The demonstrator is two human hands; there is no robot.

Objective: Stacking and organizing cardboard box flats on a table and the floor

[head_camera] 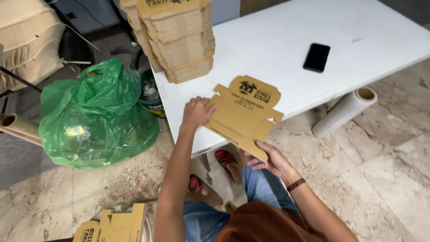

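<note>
At frame centre, one flat cardboard blank (244,114) overhung the white table (286,49) edge. The left hand (195,113) pinched its left flap; the right hand (271,160) gripped its lower corner. One blank stack (179,38) stood behind; one black phone (316,57) lay on open tabletop.

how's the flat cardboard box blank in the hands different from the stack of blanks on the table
The flat blank is a single sheet, spread open with its printed side up; the stack is many sheets piled high. The left hand and right hand grip the flat blank at the white table edge; the stack stands untouched. Both are tan die-cut cardboard.
</note>
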